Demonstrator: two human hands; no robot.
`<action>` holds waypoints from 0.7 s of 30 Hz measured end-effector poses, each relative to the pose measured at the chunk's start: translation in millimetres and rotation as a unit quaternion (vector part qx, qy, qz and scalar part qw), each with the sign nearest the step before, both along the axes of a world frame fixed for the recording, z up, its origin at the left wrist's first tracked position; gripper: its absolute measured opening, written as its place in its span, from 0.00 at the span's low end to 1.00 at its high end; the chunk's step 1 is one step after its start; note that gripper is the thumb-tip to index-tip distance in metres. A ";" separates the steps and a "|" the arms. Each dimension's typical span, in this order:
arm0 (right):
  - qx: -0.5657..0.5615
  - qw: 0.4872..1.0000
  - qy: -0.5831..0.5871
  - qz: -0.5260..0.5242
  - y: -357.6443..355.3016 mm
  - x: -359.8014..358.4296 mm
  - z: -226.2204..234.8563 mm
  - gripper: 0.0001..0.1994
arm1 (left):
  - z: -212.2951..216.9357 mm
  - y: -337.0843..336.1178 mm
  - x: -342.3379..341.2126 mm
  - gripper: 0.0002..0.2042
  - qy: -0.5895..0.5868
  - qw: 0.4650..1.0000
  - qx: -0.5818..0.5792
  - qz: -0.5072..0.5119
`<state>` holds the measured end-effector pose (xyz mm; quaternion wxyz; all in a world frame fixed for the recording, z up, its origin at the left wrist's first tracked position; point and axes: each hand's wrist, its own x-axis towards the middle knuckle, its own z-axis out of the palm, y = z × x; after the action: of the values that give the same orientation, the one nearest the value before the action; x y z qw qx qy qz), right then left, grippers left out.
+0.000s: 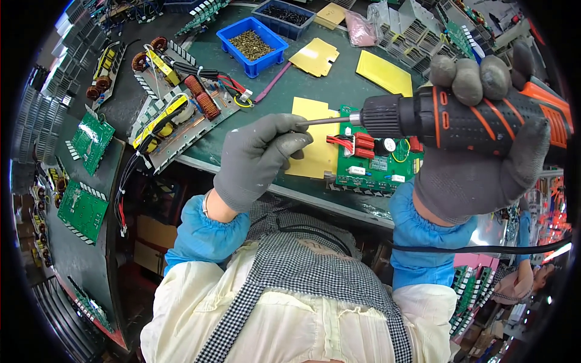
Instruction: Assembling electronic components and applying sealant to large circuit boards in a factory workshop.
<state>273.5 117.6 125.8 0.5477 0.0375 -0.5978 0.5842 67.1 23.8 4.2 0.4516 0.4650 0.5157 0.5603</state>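
Black casing with orange trim forms the power screwdriver [460,124], held roughly level above the bench [339,88], between two and three o'clock from the left hand [251,154]. It looks rigid and fairly heavy, with most weight probably in the thick body, so the sound place to take hold is around that casing, behind the chuck [384,115]; the dimpled surface should resist slipping. Its slim metal bit [330,121] points to nine o'clock and seems stiff, smooth and likely to slide or roll under a gloved fingertip. Grey-gloved, the right hand [478,175] wraps the body, fingers curled over the upper side; whether one presses a trigger cannot be told. Also gloved, the left hand is nearly closed, thumb and forefinger pinched about the bit's free end. Eight o'clock from the casing, the green circuit board [363,162] rests on the bench, with a yellow sheet [311,154] at its nine o'clock; stiff but fragile, the board would be best lifted by its edges. At twelve o'clock from the left hand stands a blue bin [257,65] of small brass-coloured pieces [248,45].
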 end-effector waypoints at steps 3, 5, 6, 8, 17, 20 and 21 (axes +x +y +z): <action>-0.037 0.999 0.014 -0.024 -12.8 2.3 -1.8 0.32 | -12.3 3.6 3.2 0.09 0.130 0.982 0.129 0.042; -0.077 0.997 0.023 -0.020 -15.6 4.5 -2.3 0.32 | -4.7 1.9 5.0 0.09 0.149 0.981 0.112 0.043; -0.077 0.997 0.024 -0.020 -15.1 5.8 -3.4 0.32 | -1.6 1.4 6.0 0.09 0.167 0.980 0.096 0.043; -0.031 0.999 0.022 -0.021 -12.4 8.5 -7.3 0.32 | -1.7 3.5 6.8 0.10 0.189 0.977 0.091 0.042; -0.052 0.996 -0.009 -0.074 -13.6 13.7 -15.3 0.32 | -3.7 10.6 11.8 0.10 0.350 0.922 0.155 0.064; -0.056 0.994 -0.038 -0.086 -15.3 14.7 -15.5 0.31 | -6.2 13.2 14.4 0.11 0.396 0.894 0.194 0.077; -0.056 0.994 -0.038 -0.087 -16.2 13.8 -16.1 0.31 | -7.3 13.9 15.6 0.12 0.414 0.879 0.214 0.095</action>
<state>287.3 101.3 109.6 0.5747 -0.0674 -0.5853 0.5680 82.7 37.7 -3.1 0.0305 0.6889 0.5648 0.4534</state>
